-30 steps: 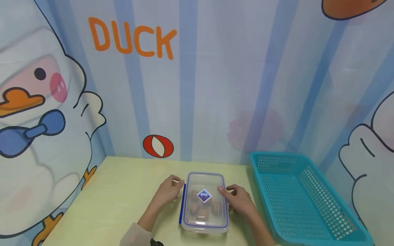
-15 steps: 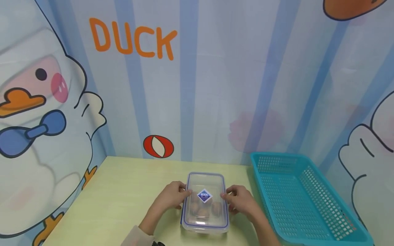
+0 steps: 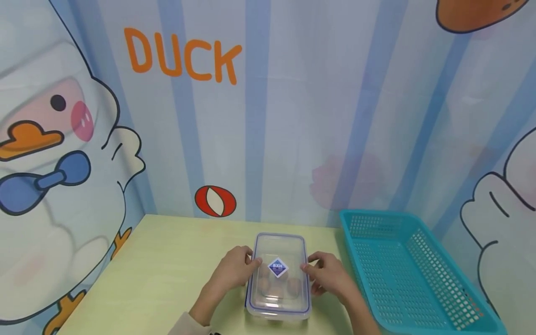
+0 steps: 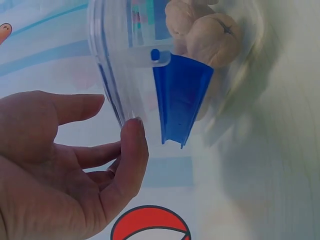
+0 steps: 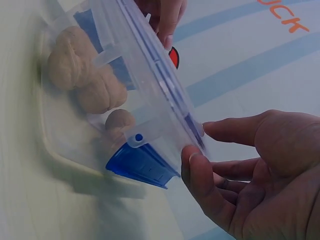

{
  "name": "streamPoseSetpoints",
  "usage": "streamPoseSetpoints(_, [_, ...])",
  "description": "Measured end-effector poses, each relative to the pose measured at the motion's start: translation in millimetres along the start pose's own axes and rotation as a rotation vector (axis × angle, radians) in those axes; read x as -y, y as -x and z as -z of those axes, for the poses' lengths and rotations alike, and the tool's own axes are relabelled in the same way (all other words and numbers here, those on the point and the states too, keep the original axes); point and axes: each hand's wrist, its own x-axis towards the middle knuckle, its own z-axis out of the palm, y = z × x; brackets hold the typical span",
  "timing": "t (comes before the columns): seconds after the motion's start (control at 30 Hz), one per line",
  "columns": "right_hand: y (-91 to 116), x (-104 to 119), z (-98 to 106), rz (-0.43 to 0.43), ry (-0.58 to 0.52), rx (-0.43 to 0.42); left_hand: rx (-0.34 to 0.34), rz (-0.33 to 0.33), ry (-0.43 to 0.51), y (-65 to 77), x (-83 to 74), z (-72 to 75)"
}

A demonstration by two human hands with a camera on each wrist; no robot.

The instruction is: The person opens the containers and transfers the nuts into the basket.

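A clear plastic food container (image 3: 278, 300) stands on the table, its blue-edged lid (image 3: 279, 244) on top with a diamond-shaped sticker. Several tan, rounded, grooved things resembling walnuts (image 5: 72, 57) show through its wall. My left hand (image 3: 235, 269) pinches the lid's left rim, thumb on top and fingers below. Opposite it, my right hand (image 3: 328, 273) pinches the right rim in the same way. Blue side latches hang unfastened, angled away from the wall: one latch (image 4: 182, 97) in the left wrist view, another latch (image 5: 142, 164) in the right wrist view.
To the right of the container, a turquoise perforated plastic basket (image 3: 355, 260) stands on the pale yellow table (image 3: 180, 260). A striped cloth backdrop (image 3: 284, 116) with printed ducks rises behind the table and along both sides.
My left hand has moved in to the container's left edge and taken the lid's rim. The left blue latch swung downward. My right hand stays at the right rim, its thumb shifted slightly outward.
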Motion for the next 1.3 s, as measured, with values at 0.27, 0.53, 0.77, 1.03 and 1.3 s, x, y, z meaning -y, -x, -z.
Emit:
streamPoseSetpoints(0.27, [-2.0,3.8,1.2,0.042,0.005,-0.01,0.015,-0.001,0.09,3.9,-6.3,8.2])
streamPoseSetpoints(0.53, [9.0,14.6,3.9,0.07,-0.085,0.025,-0.054,-0.038,0.098,16.2,-16.5,25.0])
streamPoseSetpoints(0.77, [17.1,48.5,-4.0,0.138,-0.094,0.009,-0.184,-0.082,-0.108,27.5,-41.6,59.7])
streamPoseSetpoints(1.03, [10.1,86.7,-29.6,0.26,-0.076,-0.041,-0.281,-0.109,-0.155,31.2,-40.5,108.0])
streamPoseSetpoints(1.3, [3.6,114.0,-56.6,0.381,-0.224,-0.083,-0.357,-0.15,0.008,41.7,-30.9,141.1])
